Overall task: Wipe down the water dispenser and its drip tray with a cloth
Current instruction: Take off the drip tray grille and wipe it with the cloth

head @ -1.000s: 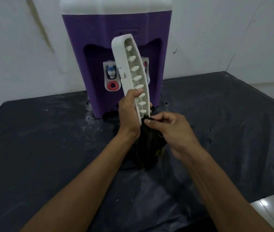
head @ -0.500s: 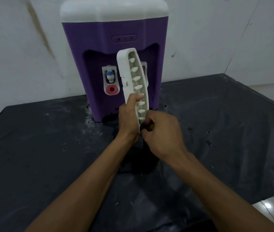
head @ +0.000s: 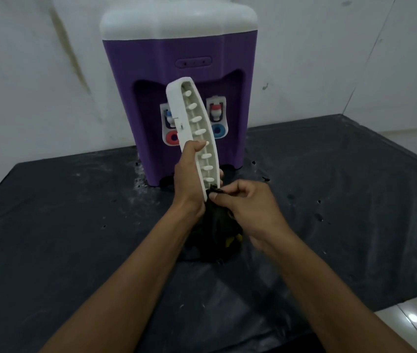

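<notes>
A purple water dispenser (head: pixel 176 54) with a white top stands against the wall, its two taps facing me. In front of it my left hand (head: pixel 185 174) grips a white drip tray (head: pixel 176 108), held upright on its long edge with the ribbed inside turned to the right. My right hand (head: pixel 248 207) pinches a black cloth (head: pixel 212 225) against the tray's lower end. Most of the cloth hangs below both hands, with a bit of yellow showing in it.
The dispenser stands on a surface covered with a dark, dusty sheet (head: pixel 62 225). White walls (head: pixel 36 72) close off the back and right. A tiled floor (head: pixel 411 322) shows at the lower right, beyond the sheet's edge.
My right hand has slid the cloth back down from the tray's ribs to its bottom end. The tray sits lower against the dispenser, and my view has tilted up.
</notes>
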